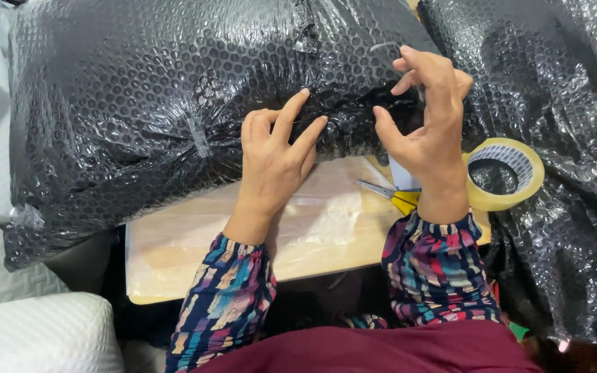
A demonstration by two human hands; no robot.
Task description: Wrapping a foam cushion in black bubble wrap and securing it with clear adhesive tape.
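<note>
A large bundle wrapped in black bubble wrap (pixel 146 103) lies across the far part of a small wooden table (pixel 188 255). My left hand (pixel 274 152) rests on the bundle's near edge, fingers spread and pressing the wrap down. My right hand (pixel 426 117) is raised just to the right of it, fingers curled and apart, thumb near the wrap; I cannot tell whether a strip of clear tape runs between its fingertips. Pieces of clear tape (pixel 198 135) show on the wrap.
A roll of clear tape (pixel 509 173) lies to the right of my right wrist. Yellow-handled scissors (pixel 392 195) lie on the table under that wrist. More black bubble wrap (pixel 561 103) hangs at the right. White padded cushions (pixel 29 331) sit at the left.
</note>
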